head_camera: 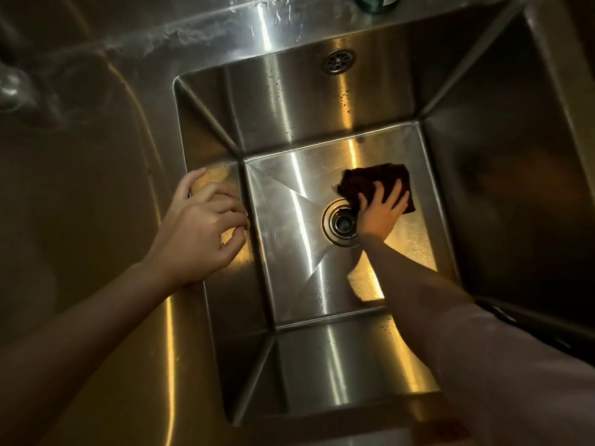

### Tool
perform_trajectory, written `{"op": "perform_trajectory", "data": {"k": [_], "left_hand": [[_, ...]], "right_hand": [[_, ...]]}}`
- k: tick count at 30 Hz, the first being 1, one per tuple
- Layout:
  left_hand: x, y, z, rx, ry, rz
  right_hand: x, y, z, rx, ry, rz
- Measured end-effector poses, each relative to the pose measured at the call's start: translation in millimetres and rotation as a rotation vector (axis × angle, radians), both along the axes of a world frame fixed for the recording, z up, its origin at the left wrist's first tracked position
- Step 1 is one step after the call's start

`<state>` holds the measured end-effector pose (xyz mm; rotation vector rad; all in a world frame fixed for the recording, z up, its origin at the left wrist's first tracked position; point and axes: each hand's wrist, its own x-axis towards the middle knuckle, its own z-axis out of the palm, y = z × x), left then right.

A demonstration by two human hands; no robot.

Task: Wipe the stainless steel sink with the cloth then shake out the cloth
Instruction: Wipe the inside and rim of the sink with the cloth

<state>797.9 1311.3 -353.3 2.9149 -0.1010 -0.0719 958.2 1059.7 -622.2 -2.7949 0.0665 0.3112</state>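
The stainless steel sink (289, 268) fills the middle of the head view, a deep square basin with a round drain (341, 222) in its floor. A dark folded cloth (370, 180) lies on the sink floor just right of the drain. My right hand (381, 210) reaches down into the basin and presses flat on the cloth with spread fingers. My left hand (201, 226) rests at the sink's left rim, fingers loosely curled and holding nothing.
An overflow grille (338, 61) sits high on the back wall. Steel counter (96, 188) surrounds the basin on the left and behind. A dark green bottle base (376, 1) stands on the back ledge. Small dark specks dot the back wall.
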Motion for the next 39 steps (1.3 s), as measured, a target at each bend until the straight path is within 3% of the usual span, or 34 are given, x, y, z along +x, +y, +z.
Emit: {"op": "perform_trajectory", "data": {"k": [5,8,14,19,23,29,33,37,39], "left_hand": [[-0.3,-0.1,0.4,0.008,0.009,0.001],[-0.3,-0.1,0.2,0.013,0.005,-0.001],[-0.1,-0.7,1.3,0.006,-0.002,-0.008],[0.1,-0.6,1.5,-0.003,-0.013,-0.019],[-0.9,-2.5,3.1,-0.015,-0.006,-0.039],[-0.3,-1.7,2.8,-0.023,-0.004,-0.051],[0.4,-0.8,1.4,-0.014,0.01,-0.059],[-0.7,-0.7,2.4,-0.009,0.027,-0.071],[-0.2,-0.7,2.5,-0.007,0.034,-0.07]], "right_hand": [[47.1,-24.6,1.4,-0.011,0.01,0.218],[74.3,-37.7,2.0,-0.013,-0.019,0.24],[17.8,-17.3,-10.8,-0.038,-0.071,-0.248],[-49.4,26.9,-1.4,0.121,-0.017,-0.618],[-66.4,31.4,-3.5,0.06,-0.069,-0.598],[-20.5,-40.6,-7.6,0.104,-0.069,-0.477],[-24.2,-58.7,-13.8,0.046,-0.128,-0.663],[-64.1,-16.6,-9.4,0.043,-0.137,-0.889],[-78.3,7.3,-1.7,0.141,-0.075,-0.943]]}}
